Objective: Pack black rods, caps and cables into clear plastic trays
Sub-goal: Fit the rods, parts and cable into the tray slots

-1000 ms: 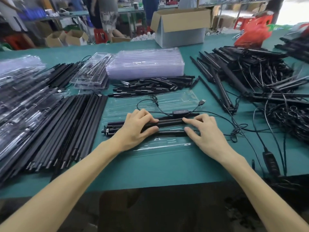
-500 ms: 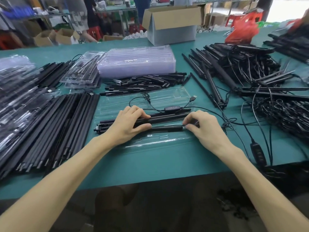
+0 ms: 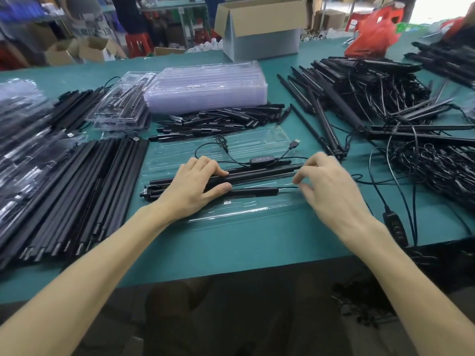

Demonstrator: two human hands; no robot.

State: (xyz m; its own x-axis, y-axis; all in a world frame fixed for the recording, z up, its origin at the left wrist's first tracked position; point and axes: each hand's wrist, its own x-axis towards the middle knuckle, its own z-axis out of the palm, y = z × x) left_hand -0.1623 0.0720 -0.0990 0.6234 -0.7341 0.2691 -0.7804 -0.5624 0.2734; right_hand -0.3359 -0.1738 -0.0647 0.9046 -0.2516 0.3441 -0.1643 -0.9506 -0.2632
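My left hand (image 3: 195, 186) grips the rods (image 3: 257, 174), fingers curled round them, in the tray (image 3: 244, 213) on the near desk (image 3: 231, 253). My right hand (image 3: 331, 186) curls at their right end; I cannot tell if it holds anything. The cable (image 3: 259, 160) sprawls untucked, and the left heap (image 3: 77, 188) awaits packing.

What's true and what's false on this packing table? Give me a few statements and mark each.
1. The left hand grips rods lying in a tray. True.
2. The right hand holds a red bag. False: it is at the tray's right end, fingertips by a thin cable.
3. A tray stack lies behind the loose caps. True.
4. The box is taped closed. False: its flaps stand open.
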